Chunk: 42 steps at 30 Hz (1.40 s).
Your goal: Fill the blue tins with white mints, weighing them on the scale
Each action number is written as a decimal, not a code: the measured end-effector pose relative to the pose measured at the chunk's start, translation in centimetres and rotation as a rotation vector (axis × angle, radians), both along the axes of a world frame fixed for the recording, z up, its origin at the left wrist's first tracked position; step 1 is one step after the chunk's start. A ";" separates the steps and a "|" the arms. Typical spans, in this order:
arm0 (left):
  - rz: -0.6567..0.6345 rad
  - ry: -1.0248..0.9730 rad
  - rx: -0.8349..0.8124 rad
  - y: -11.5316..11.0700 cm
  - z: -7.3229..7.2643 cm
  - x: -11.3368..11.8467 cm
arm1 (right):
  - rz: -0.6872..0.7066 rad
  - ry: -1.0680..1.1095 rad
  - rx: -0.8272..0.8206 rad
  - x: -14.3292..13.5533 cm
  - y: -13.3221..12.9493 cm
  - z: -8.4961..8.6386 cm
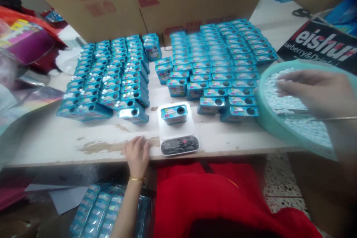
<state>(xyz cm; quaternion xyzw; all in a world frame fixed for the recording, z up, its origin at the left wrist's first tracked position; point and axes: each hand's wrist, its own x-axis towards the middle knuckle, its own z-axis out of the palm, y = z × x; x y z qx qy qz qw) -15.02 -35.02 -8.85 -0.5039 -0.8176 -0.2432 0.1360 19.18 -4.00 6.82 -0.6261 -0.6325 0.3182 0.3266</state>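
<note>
My right hand (312, 89) is over a pale green bowl (275, 132) of small white pellets (306, 126). Its fingers are drawn together at the pellets, somewhat blurred, and what is between them is hidden. My left hand (137, 152) lies with fingers apart on the table's front edge, holding nothing. Just right of it is a white digital scale (170, 132) with a dark display panel. On the scale stands a small blue tin (174, 114), a round dark hole in its top. Rows of similar blue tins (111, 70) stand to the left, some with white pellets on top.
More blue tins (220, 52) fill the right side of the table. A large cardboard box (156, 3) stands behind them. A black printed bag (318, 41) is beyond the bowl, near scissors (301, 13). Wrapped blue packs (96, 212) are below the table at left.
</note>
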 end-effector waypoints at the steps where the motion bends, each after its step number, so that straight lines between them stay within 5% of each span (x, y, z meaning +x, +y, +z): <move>1: 0.006 0.019 -0.002 -0.2 -0.5 0.0 | 0.117 0.091 0.033 -1.9 -1.3 0.8; 4: 0.009 0.070 0.010 -0.1 -1.1 0.1 | 0.470 0.203 0.030 -7.9 -4.8 2.2; 8: 0.000 0.091 0.024 0.0 -0.8 0.1 | 0.839 0.143 0.030 -14.0 -7.5 1.4; 15: -0.005 0.078 0.058 -0.3 -1.5 -0.2 | 1.015 -0.158 0.228 -17.2 -8.3 -0.5; 19: 0.001 0.037 0.058 -0.4 -1.8 -0.2 | 0.982 -0.178 0.318 -16.4 -8.3 0.7; 22: 0.011 0.016 0.042 -0.4 -1.6 -0.1 | 0.852 -0.150 0.429 -13.1 -6.2 2.2; 26: 0.022 0.012 0.041 -0.2 -1.5 0.2 | 0.319 -0.422 0.454 -4.3 1.0 1.4; 28: 0.032 0.014 0.046 -0.1 -1.5 0.2 | 0.061 -0.711 0.233 0.3 4.9 -0.7; 32: 0.039 0.016 0.051 0.0 -1.4 0.3 | 0.143 -0.768 -0.251 5.4 8.3 -5.8; 36: 0.041 0.013 0.045 -0.1 -1.4 0.2 | 0.159 -0.712 -0.156 5.5 7.4 -7.5; 42: 0.029 0.012 0.056 -0.1 -1.4 0.2 | 0.029 -0.718 -0.035 6.4 6.9 -6.1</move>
